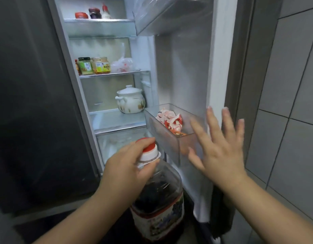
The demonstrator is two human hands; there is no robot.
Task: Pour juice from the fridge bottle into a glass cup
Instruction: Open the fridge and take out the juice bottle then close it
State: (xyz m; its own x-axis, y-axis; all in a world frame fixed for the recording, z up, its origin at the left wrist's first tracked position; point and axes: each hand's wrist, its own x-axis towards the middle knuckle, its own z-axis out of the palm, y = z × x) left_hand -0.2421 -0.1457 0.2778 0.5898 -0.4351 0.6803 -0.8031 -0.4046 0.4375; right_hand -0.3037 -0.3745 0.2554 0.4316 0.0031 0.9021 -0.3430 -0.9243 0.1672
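Head view, from the left: a dark closed door panel fills that side, then the open fridge (pixel 106 67) with jars (pixel 93 66) on a middle shelf and a white lidded pot (pixel 130 100) on the shelf below. Lower down, the left hand (pixel 127 166) has its fingers (pixel 145 142) wrapped shut around the red cap and white neck of the juice bottle (pixel 159 199), a big clear jug of dark liquid that hangs upright in front of the fridge's lower part. Further right, a door bin (pixel 169 138) holds red-and-white packets (pixel 169 120). The right hand (pixel 220 148) is spread wide and holds nothing, near the inner face of the open fridge door (pixel 187 71). The step in hand looks like fetching the bottle; no glass cup is in view. Next, probably, the free hand shuts the door, and the heavy jug wants support under its body.
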